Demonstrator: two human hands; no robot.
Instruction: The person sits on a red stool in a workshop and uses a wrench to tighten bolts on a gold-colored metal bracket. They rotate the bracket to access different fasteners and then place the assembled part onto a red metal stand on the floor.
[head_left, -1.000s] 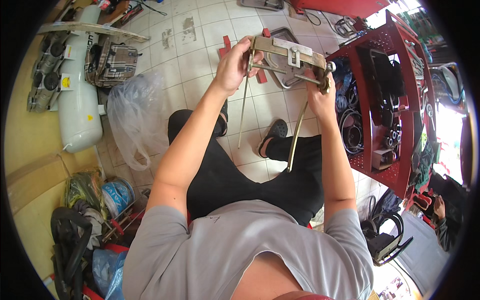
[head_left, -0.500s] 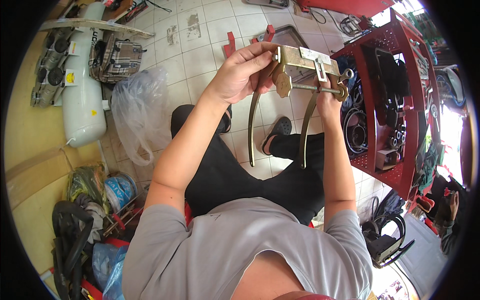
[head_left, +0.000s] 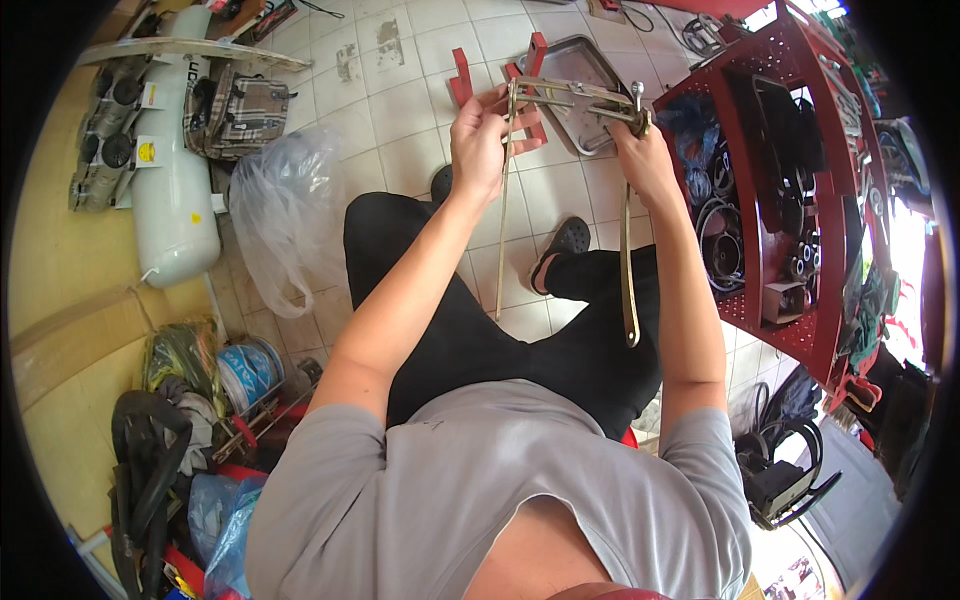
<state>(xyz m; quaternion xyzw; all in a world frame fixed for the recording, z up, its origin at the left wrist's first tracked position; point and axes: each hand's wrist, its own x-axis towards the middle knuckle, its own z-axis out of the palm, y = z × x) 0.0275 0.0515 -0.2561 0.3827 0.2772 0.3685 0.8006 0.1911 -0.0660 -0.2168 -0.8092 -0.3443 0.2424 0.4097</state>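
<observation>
Held out in front of me is a brass-coloured metal clamp-like tool (head_left: pixel 545 88), with a crossbar and two long flat arms pointing back toward my lap. My left hand (head_left: pixel 478 150) grips its left end, thumb and fingers around the top of the left arm, some fingers stretched out beyond it. At the right end my right hand (head_left: pixel 645 160) is closed on the tool, near a threaded rod. A small shiny metal piece (head_left: pixel 638 95) with a ringed end stands up beside that hand; whether it is a separate spanner I cannot tell.
Beyond the tool, a grey metal tray (head_left: pixel 590 140) and red metal stands (head_left: pixel 460 78) rest on the tiled floor. On the right is a red perforated tool cart (head_left: pixel 760 315). To the left lie a clear plastic bag (head_left: pixel 285 215), a plaid bag (head_left: pixel 240 115) and a white cylinder (head_left: pixel 178 215).
The tool has turned in my hands, so its crossbar shows edge-on and its arms sit farther apart. Both hands have shifted, the right one moving to the left and up.
</observation>
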